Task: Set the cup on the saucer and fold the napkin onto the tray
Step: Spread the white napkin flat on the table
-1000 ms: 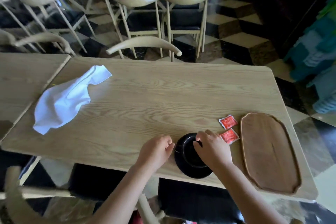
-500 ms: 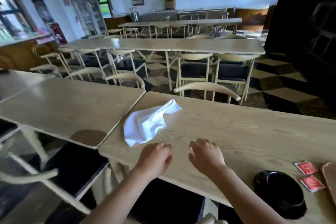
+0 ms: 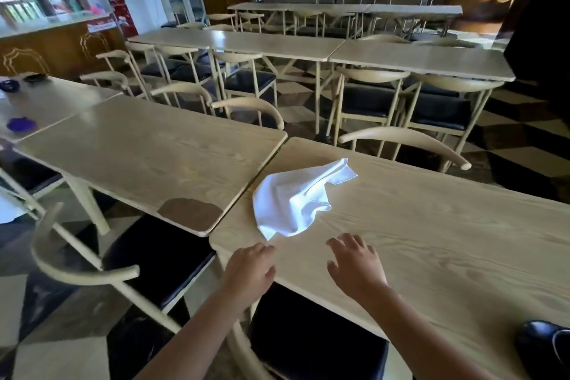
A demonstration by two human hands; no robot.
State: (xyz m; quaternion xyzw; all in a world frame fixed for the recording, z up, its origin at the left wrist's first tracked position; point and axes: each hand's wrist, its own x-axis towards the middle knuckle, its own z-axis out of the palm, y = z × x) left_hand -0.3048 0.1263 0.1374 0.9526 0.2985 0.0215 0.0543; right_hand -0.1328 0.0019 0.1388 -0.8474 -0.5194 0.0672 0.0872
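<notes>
Crumpled white cloth napkin [image 3: 300, 197] lies centre frame, near the left end of the pale wooden table [image 3: 431, 234], unfolded. Step in hand, by my reading: napkin pickup. Your left hand [image 3: 249, 274] and right hand [image 3: 357, 265] hover just below it, fingers spread, holding nothing. Next: pinch two corners. Dark glossy cup [image 3: 546, 345] sits lower right; tray out of view.

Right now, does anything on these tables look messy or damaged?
Two things. The white cloth napkin lies crumpled, not folded, near the left end of the pale wooden table, just beyond both empty hands. The neighbouring pale wooden table has a brown patch at its near corner, as if the surface has worn off.
</notes>
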